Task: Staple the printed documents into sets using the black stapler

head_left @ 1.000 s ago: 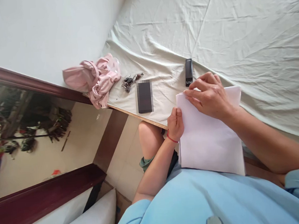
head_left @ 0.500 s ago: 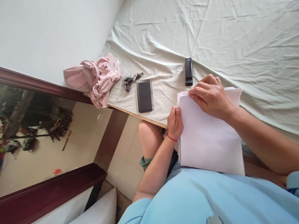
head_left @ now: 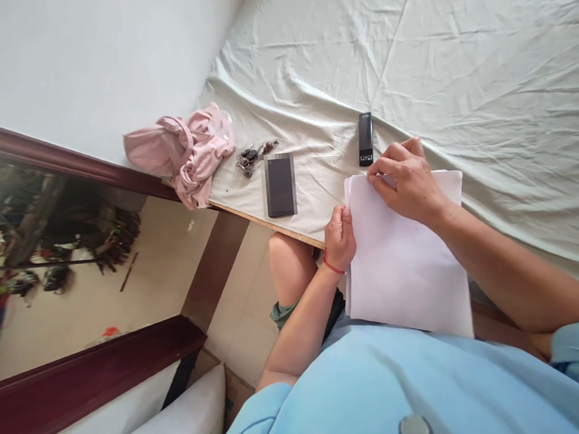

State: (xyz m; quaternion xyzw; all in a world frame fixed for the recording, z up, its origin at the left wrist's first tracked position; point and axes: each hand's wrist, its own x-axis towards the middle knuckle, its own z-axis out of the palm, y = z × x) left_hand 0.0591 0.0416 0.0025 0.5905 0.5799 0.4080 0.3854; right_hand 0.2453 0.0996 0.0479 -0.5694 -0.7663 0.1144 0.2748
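The stack of white paper [head_left: 404,268] lay at the near edge of the bed [head_left: 484,81], its long axis running away from the person. The left hand [head_left: 340,235] pinched its left edge; farther, the right hand [head_left: 407,181] pressed curled fingers on the far left corner.

Beside the one dark rectangular phone [head_left: 280,185] on the pale green sheet: one bunch of metal keys [head_left: 251,158] just above-left, one crumpled pink cloth [head_left: 184,152] further left, one small black lighter-shaped case [head_left: 365,139] to its right, one stack of white paper sheets [head_left: 404,268] lower right, two hands on it.
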